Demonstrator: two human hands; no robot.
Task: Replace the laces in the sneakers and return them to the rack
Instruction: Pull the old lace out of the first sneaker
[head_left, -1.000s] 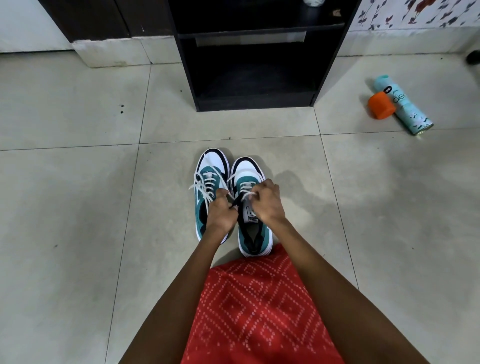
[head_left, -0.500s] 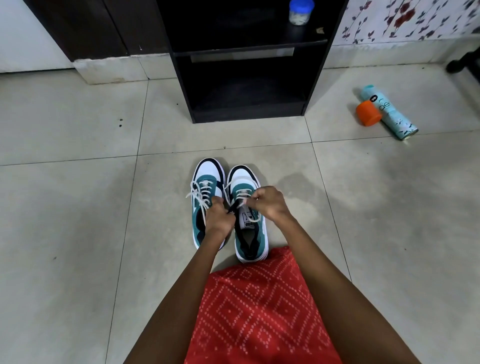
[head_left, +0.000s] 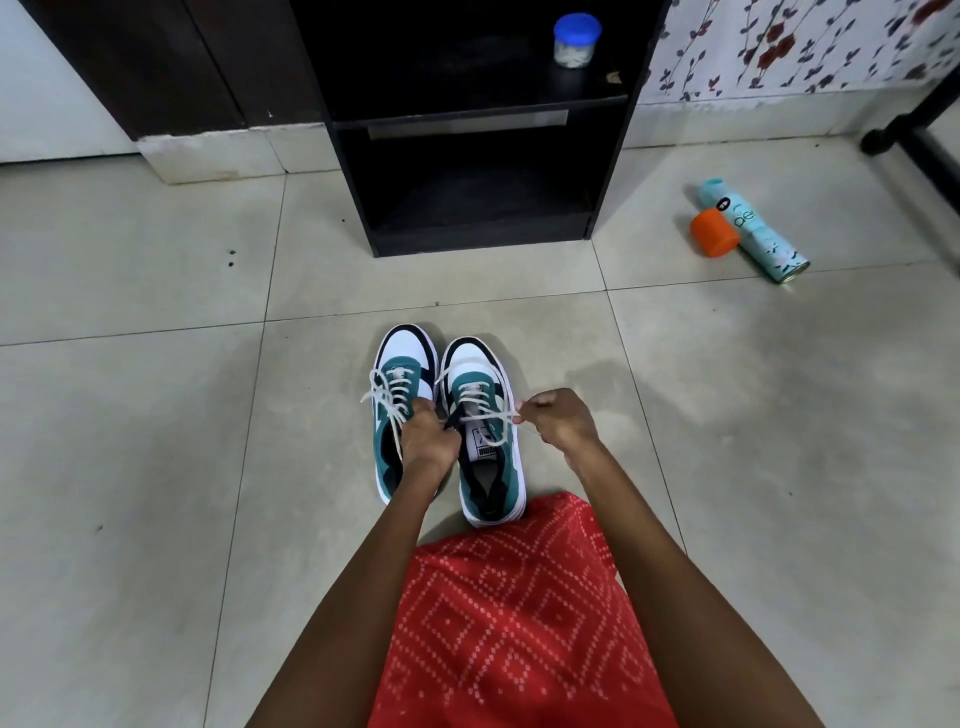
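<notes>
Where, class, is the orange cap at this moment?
In the head view the orange cap lies on the floor at the upper right, beside the teal spray can, right of the black rack.

Bare floor (head_left: 467, 291) lies between sneakers (head_left: 470, 358) and rack (head_left: 608, 156); its lower shelf (head_left: 478, 208) stands open, a jar (head_left: 575, 39) occupies the upper.

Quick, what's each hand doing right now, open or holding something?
Left hand: closed, pinching one end of the lace on the sneaker.
Right hand: closed, pinching the other end of that lace.
</notes>
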